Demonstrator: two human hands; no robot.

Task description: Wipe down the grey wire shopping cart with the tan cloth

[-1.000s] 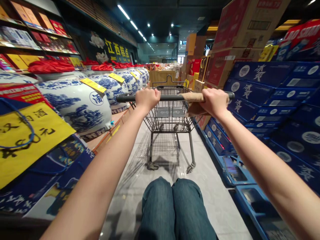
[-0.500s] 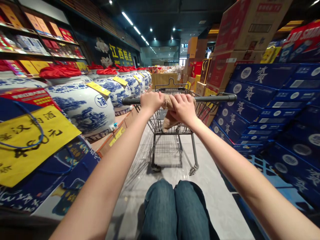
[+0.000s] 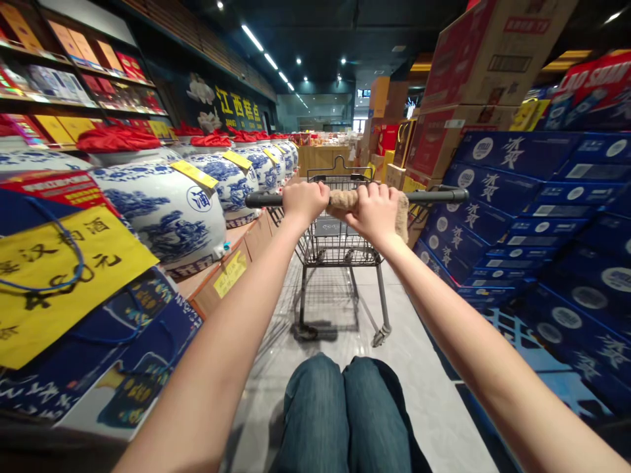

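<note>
Straight ahead stands a grey wire shopping cart (image 3: 340, 251), its dark handle bar (image 3: 266, 199) running crosswise at arm's length. My left hand (image 3: 304, 201) is closed around the bar, left of its middle. A tan, fuzzy cloth (image 3: 344, 199) is folded over the bar between my hands. My right hand (image 3: 375, 210) presses the cloth around the bar, fingers curled over the top; a loose part of the cloth shows at its right side. Both thumbs are partly hidden. The cart's basket is seen through its wire mesh below the bar.
At left, blue-and-white porcelain jars (image 3: 162, 210) with red cloth tops line a ledge, with a yellow price sign (image 3: 73, 276) nearer. Stacked blue cartons (image 3: 497, 190) and brown-red boxes (image 3: 468, 79) rise at right. Pale floor (image 3: 419, 368) runs between; my knees (image 3: 345, 407) show below.
My right hand has shifted slightly right along the bar. The cloth end that hung below the bar between my hands now shows right of my right hand. The cart looks unmoved.
</note>
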